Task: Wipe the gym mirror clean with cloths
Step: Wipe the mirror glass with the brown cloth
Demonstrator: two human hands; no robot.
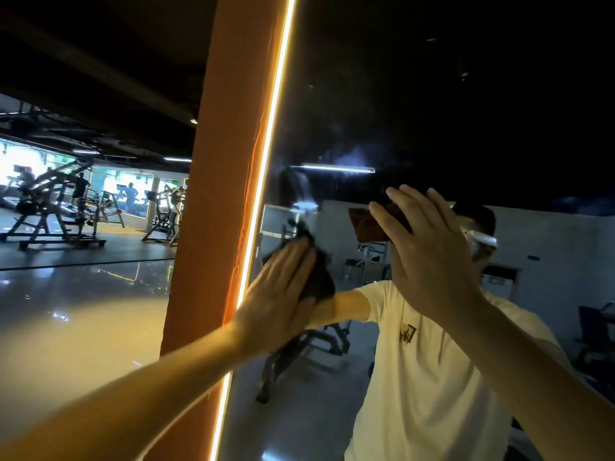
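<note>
Glossy glass mirror (432,111), matt dark cloth (319,277), brown cloth (366,224), matt orange pillar (213,194)

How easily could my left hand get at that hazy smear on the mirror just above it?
Probably yes. The left hand presses its dark cloth flat on the mirror right below the hazy smear, with only bare glass between; the right hand is off to the side.

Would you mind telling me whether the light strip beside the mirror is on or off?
On: the light strip glows bright yellow along the mirror.
</note>
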